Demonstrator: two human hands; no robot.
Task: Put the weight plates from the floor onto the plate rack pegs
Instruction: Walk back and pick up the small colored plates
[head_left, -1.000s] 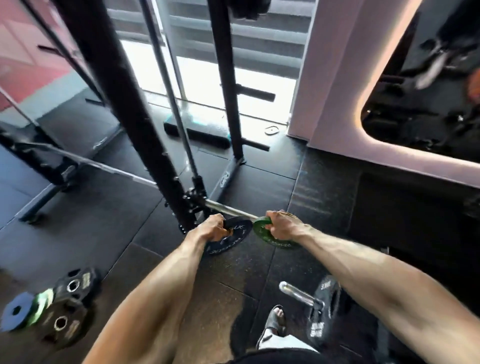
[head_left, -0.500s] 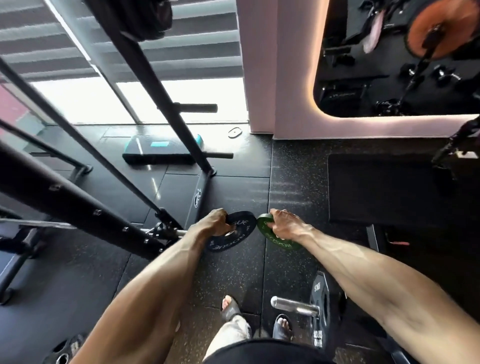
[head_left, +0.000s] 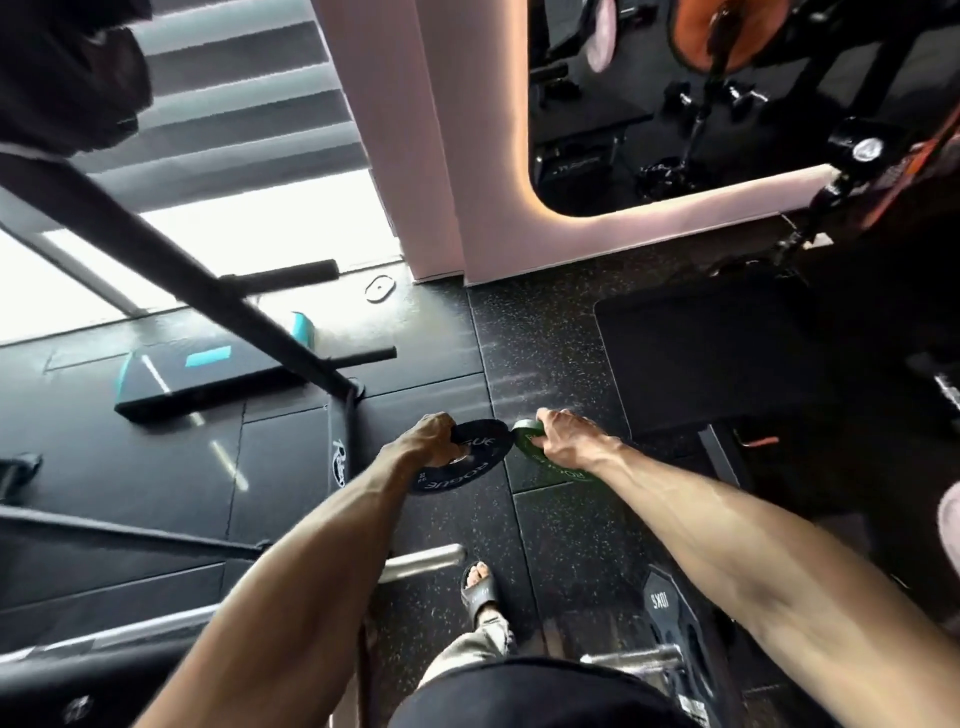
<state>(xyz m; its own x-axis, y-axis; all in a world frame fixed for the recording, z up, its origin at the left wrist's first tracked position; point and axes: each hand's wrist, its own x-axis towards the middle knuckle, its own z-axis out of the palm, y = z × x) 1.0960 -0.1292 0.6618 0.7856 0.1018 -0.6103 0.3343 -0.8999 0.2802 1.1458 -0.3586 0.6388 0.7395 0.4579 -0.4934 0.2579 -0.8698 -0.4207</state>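
Black plate (head_left: 457, 463) hangs in the left hand's (head_left: 434, 439) closed grip, green plate (head_left: 540, 457) in the right's (head_left: 563, 439).

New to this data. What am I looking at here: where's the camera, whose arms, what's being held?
There is no robot here. One wide-angle camera sits on a person's head and looks down, so the two bare arms are the wearer's own, and the view bends at the edges. The left hand has its grip on a black plate marked ROGUE. The right hand holds a smaller green plate. Both plates are lifted off the black rubber floor. Below, a sandalled foot and a 10 kg plate on a steel bar show. The black slanted beams on the left belong to a gym rack.
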